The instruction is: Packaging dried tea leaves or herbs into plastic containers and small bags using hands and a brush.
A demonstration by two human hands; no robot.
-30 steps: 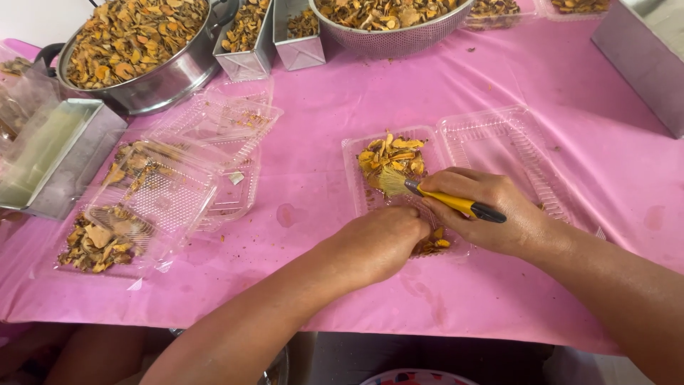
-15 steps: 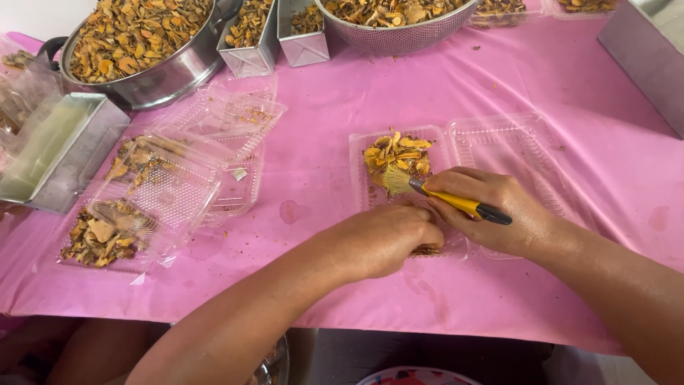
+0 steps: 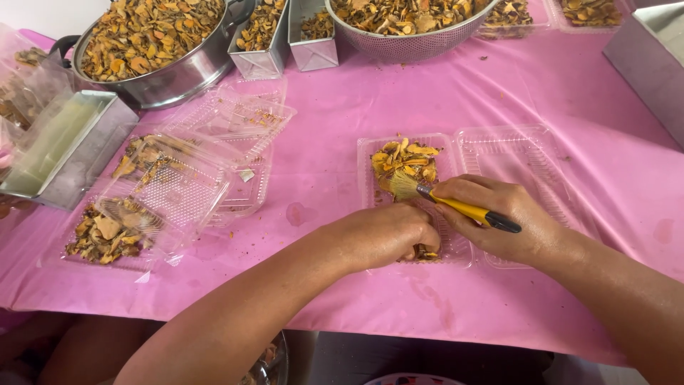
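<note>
Right, the right hand (image 3: 509, 224) is wrapped around a brush (image 3: 456, 207) with a yellow handle and black end, its bristles down among the dried orange-brown slices (image 3: 405, 160) piled at the far end of an open clear tray (image 3: 370, 153). The left hand (image 3: 388, 235) is curled at the near end of that same tray, fingers folded down over a few dark pieces; whether it truly grips them I cannot tell. The tray's hinged lid (image 3: 524, 157) lies flat just to the right, and all of it sits on a pink-covered surface (image 3: 335, 121). Over on the left, a cluster of more clear trays (image 3: 178, 185), some holding slices, some stacked on each other. At the left edge a long metal box (image 3: 60, 153). Along the far side, a big pot (image 3: 146, 46) heaped with slices, two small square tins (image 3: 285, 39) beside it, and a mesh bowl (image 3: 413, 28) also full. Another metal box (image 3: 648, 64) at the right edge
</note>
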